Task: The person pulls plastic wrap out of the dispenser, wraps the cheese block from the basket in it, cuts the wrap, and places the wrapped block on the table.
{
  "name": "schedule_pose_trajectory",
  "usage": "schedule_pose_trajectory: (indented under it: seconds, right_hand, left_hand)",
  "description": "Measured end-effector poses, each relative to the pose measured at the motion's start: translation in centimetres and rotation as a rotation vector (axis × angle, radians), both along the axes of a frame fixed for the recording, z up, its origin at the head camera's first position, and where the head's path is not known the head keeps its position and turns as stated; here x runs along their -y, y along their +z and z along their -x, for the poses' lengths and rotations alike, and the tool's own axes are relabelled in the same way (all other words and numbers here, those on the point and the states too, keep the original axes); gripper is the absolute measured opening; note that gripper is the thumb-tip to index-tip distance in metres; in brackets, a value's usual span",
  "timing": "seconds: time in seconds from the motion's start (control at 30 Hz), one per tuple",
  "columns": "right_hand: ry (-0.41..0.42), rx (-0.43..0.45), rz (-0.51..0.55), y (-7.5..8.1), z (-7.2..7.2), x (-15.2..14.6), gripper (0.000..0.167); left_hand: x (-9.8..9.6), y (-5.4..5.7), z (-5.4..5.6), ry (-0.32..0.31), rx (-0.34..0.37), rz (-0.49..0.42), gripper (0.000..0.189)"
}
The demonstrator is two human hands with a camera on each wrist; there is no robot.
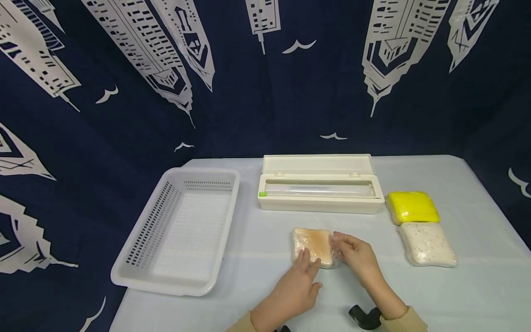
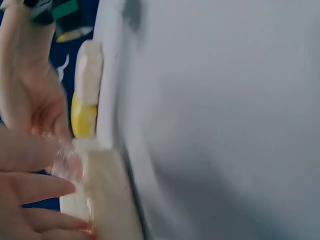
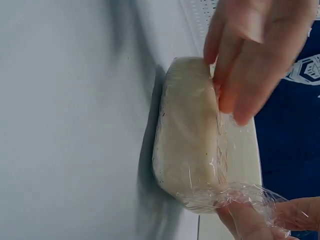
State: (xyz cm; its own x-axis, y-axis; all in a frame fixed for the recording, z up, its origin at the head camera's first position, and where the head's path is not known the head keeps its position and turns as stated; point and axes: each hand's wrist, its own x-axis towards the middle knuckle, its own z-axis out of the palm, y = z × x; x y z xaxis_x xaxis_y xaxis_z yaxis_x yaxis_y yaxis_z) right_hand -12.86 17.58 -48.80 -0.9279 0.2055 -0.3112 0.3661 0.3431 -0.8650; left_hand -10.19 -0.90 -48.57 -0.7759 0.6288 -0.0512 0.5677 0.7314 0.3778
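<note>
A thick, toast-shaped bread slice [image 1: 312, 237] in clear cling film lies flat on the table, browner on top and pale at its side. My left hand [image 1: 293, 290] rests its extended fingertips on the slice's near edge. At the slice's right side, my right hand [image 1: 360, 259] pinches a gathered loose end of the film [image 3: 242, 192] between thumb and fingers. The right wrist view shows the film drawn out from the slice's end, with the left fingers [image 3: 265, 65] on top. The film on the underside is hidden.
Behind the slice stands a cream cling film dispenser [image 1: 321, 205], lid up, with a roll [image 1: 319, 190] inside. A white perforated basket [image 1: 221, 258] sits at left. At right lie a yellow wrapped block [image 1: 412, 207] and a speckled white wrapped block [image 1: 428, 244].
</note>
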Motion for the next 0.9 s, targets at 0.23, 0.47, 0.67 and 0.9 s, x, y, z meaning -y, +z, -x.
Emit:
schedule_pose_trajectory:
  seconds: [0.23,0.47,0.67,0.9]
  right_hand:
    - [-0.001,0.019,-0.001,0.0,0.1,-0.2,0.044]
    - [0.009,0.016,-0.006,0.1,0.0,-0.1,0.046]
    - [0.024,0.008,0.029,0.3,0.0,0.1,0.043]
    - [0.022,0.005,0.018,0.3,0.1,0.0,0.043]
  left_hand:
    - [1.2,0.4,2.3,0.335,-0.004,-0.362,0.032]
    - [0.1,-1.0,3.4,0.131,0.156,-0.074,0.071]
    - [-1.3,-2.0,3.1,0.1,0.172,0.093,0.091]
    - [-0.5,-1.1,3.8,0.303,0.237,-0.295,0.06]
